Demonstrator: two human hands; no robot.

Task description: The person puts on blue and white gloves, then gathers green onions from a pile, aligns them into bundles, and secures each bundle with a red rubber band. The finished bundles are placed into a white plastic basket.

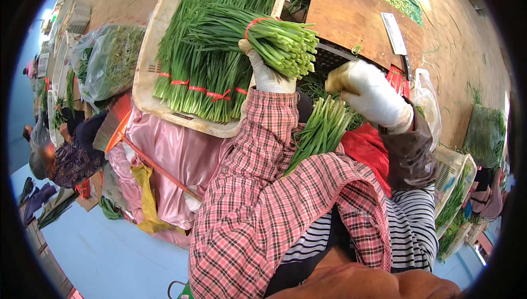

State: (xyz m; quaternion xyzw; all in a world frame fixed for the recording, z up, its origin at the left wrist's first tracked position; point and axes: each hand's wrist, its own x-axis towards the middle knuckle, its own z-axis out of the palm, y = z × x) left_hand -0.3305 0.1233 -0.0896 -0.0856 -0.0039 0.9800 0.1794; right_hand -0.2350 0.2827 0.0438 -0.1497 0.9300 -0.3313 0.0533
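Note:
My left hand [267, 70], in a whitish glove, holds a bundle of green garlic chives [284, 43] with a red tie around it, cut ends to the right. The bundle lies over a cream plastic crate [144, 68], where rows of red-tied chive bundles [206, 80] lie. My right hand [362, 82], also gloved and blurred, is curled just right of the held bundle; whether something is in its fingers cannot be told. Below it, loose chives [321, 128] rest on my lap beside a red cloth [366, 142].
A wooden board [350, 10] bears a cleaver [394, 33]; red ties [396, 78] hang at its edge. An orange broom [119, 130] and pink satin cloth [173, 150] are at left. Another person [74, 155] sits far left. Filled bags [111, 60] and crates [453, 192] stand around.

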